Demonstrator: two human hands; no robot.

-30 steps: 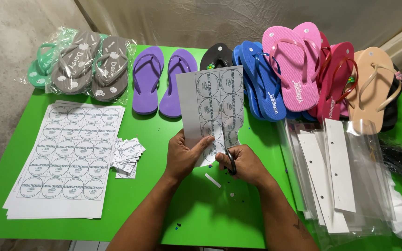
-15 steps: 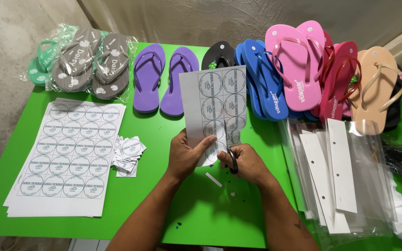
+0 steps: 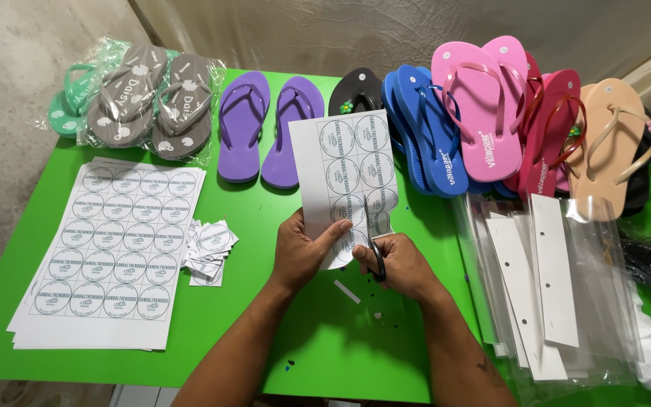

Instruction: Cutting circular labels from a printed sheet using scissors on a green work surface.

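My left hand (image 3: 303, 251) pinches the lower edge of a white label sheet (image 3: 346, 167) printed with round labels, holding it upright above the green table (image 3: 265, 332). My right hand (image 3: 401, 265) grips black-handled scissors (image 3: 374, 252) whose blades run up into the sheet's lower part. A thin white paper strip (image 3: 346, 292) lies on the table just below the hands.
A stack of full label sheets (image 3: 111, 252) lies at the left, with a small pile of cut labels (image 3: 209, 249) beside it. Flip-flops line the far edge: bagged grey ones (image 3: 152, 102), purple (image 3: 269, 128), blue (image 3: 423, 128), pink (image 3: 484, 105), tan (image 3: 612, 143). Clear bags with white cards (image 3: 551, 286) sit at right.
The sheet and both hands stay almost in place; the scissors have worked slightly further up into the sheet.
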